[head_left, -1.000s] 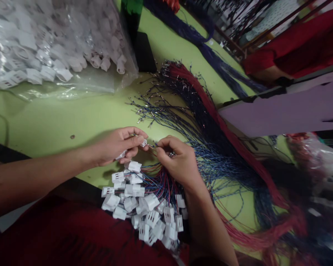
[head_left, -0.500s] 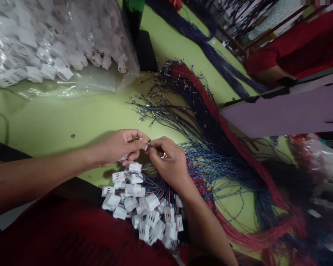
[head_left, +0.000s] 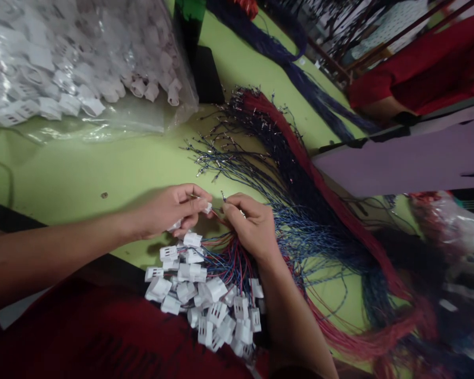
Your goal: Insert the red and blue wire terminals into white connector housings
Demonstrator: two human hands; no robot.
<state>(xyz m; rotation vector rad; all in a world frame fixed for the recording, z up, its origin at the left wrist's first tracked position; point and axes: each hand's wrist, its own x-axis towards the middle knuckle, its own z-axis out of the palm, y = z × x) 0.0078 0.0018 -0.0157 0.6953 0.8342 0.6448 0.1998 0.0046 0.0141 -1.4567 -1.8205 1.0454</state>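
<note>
Between the thumb and fingers of my left hand is a white plastic connector housing, and a reddish wire runs from it toward the right. A second white piece shows under the lower fingers of that hand. My right hand pinches a dark wire whose metal terminal end points up, a short gap from the housing. More metal ends glint inside its fingers. Below both hands lies a heap of white connector housings with red and blue wires attached.
A clear plastic bag full of white housings lies at the upper left. Bundles of dark and red wires stretch across the green table. A purple panel and a person's red sleeve are at the right.
My right hand has moved a little right, away from the housing. The wire's metal end now stands free above its fingertips. My left hand has hardly moved.
</note>
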